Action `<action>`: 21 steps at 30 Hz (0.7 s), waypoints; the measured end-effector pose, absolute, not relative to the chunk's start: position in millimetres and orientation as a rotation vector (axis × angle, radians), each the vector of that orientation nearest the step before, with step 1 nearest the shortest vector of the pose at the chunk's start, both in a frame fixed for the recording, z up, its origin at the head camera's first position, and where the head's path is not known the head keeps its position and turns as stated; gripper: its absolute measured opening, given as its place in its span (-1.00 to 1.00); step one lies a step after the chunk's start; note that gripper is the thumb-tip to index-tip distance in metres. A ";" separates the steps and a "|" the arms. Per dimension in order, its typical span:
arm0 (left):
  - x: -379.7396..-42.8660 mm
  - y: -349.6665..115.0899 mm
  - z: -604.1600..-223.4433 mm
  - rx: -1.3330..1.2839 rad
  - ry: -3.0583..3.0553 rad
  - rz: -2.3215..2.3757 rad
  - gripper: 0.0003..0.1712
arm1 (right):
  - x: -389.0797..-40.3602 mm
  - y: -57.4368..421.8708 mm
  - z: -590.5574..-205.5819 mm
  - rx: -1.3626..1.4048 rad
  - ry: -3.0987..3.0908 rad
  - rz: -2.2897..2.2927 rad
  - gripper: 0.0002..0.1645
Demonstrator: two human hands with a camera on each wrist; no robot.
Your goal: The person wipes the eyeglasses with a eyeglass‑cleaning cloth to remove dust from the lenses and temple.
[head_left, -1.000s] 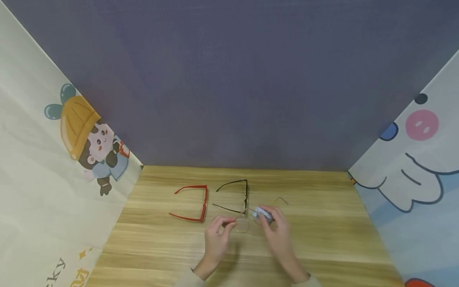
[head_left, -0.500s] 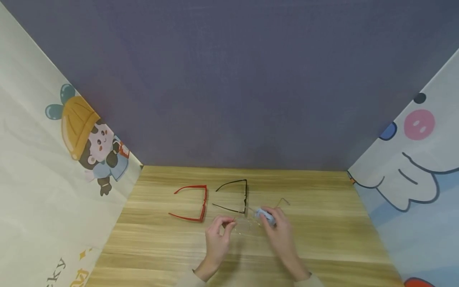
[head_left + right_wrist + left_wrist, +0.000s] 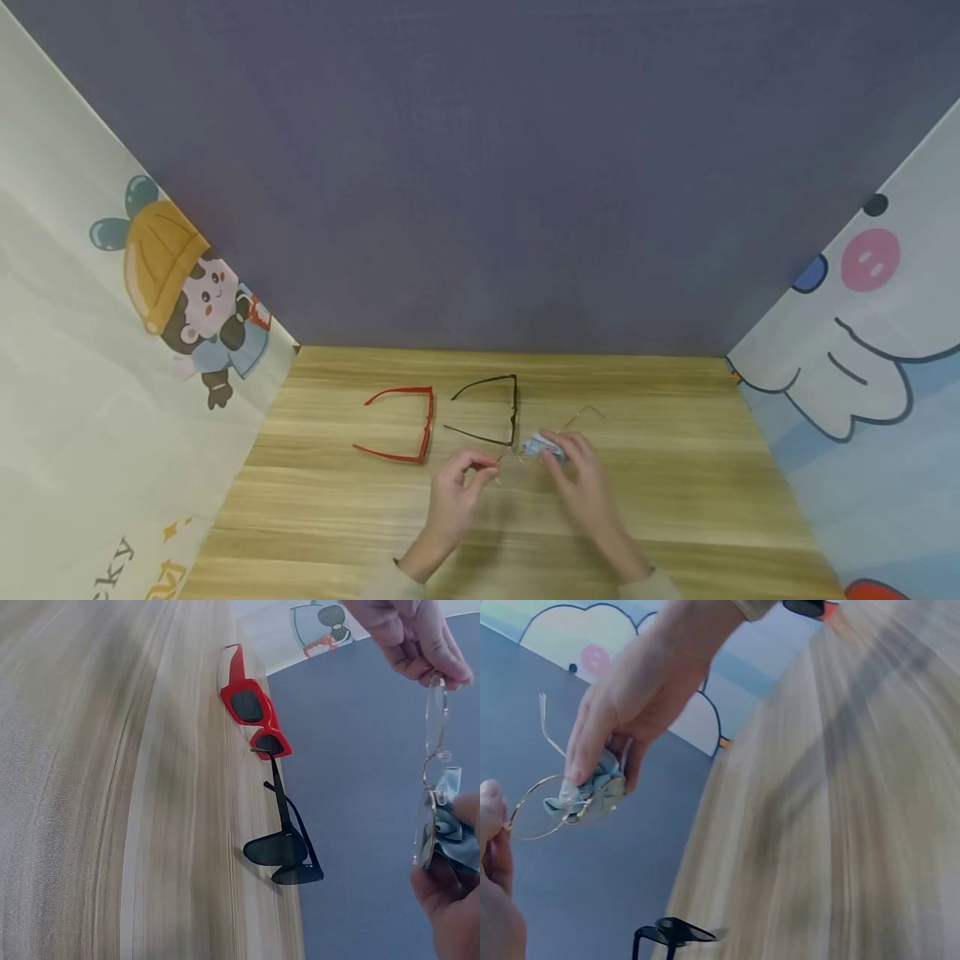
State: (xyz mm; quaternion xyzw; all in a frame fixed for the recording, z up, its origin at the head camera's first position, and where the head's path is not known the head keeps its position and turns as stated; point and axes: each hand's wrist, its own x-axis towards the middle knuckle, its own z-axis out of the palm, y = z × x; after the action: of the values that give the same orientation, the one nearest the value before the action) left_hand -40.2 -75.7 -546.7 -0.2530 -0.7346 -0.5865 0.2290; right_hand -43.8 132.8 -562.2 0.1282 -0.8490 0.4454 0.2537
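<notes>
Above the wood-grain table, the head view shows thin wire-rimmed glasses raised between two hands. The left hand pinches one end of the frame; the right hand grips a pale blue cloth at the other end, and a slender temple points away beyond it. Red sunglasses and black sunglasses lie apart on the table, their arms spread toward the left. A plain grey-blue panel rises behind, flanked by a left panel and a right panel with cartoon prints.

From the left wrist, a gold-toned rim runs from the fingertips to the bunched cloth. The wire looks light, springy and easily bent, so a hold on the rim near the hinge seems safer than one on the temple.

From the right wrist, the cloth is gathered against one clear lens, held between thumb and fingers. That lens is probably smooth, slippery and quick to smear, while the cloth appears soft and pliable. Beneath, the striped tabletop seems hard enough to scratch a dropped lens.
</notes>
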 end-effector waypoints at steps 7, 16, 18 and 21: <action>-39.6 -75.7 -541.4 -0.838 -2.124 -1.784 -0.85 | -47.3 137.0 -565.7 0.333 -2.261 1.319 -0.57; -40.0 -73.3 -541.4 -0.902 -2.182 -1.857 -0.85 | -49.8 135.5 -567.2 0.350 -2.226 1.311 -0.56; -39.6 -72.9 -540.7 -0.863 -2.201 -1.828 -0.81 | -49.9 134.8 -566.7 0.366 -2.221 1.301 -0.56; -39.1 -72.1 -540.1 -0.841 -2.218 -1.773 -0.77 | -50.3 133.6 -565.4 0.392 -2.211 1.300 -0.57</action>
State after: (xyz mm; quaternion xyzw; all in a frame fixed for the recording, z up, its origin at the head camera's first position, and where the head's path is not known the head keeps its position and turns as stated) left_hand -39.1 -72.1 -540.1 -0.2828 -0.7460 -0.5962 0.0900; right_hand -50.3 133.6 -565.4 0.1453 -0.8204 0.4825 0.2703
